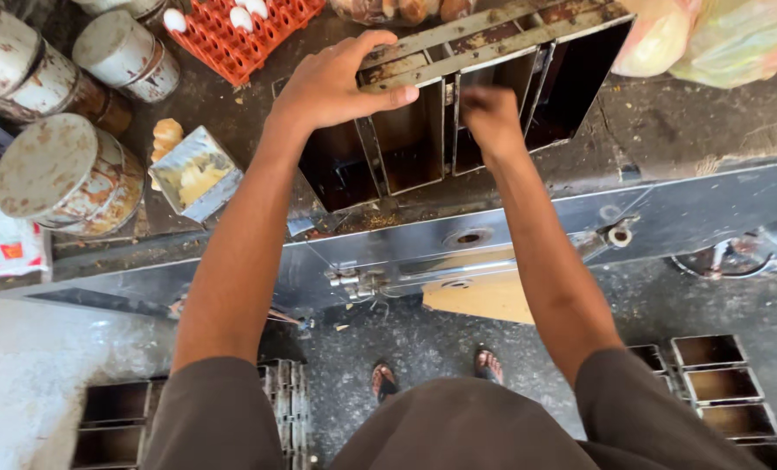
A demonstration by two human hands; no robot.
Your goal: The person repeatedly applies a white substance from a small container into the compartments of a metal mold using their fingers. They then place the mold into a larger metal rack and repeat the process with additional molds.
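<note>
A strapped set of dark metal loaf tins (406,139) lies tipped on its side on the worktable, its open mouths facing me. My left hand (340,83) grips the tins' upper rim near the left end, thumb along the edge. My right hand (491,117) reaches into the mouth of one of the middle tins, fingers bunched inside it; whether it holds anything is hidden.
Rusty white cans (66,174) stand at the left beside a foil-wrapped block of fat (192,174). An orange egg tray (240,30) sits at the back, plastic bags (710,35) at the right. More tin sets (719,392) rest on the floor by my feet.
</note>
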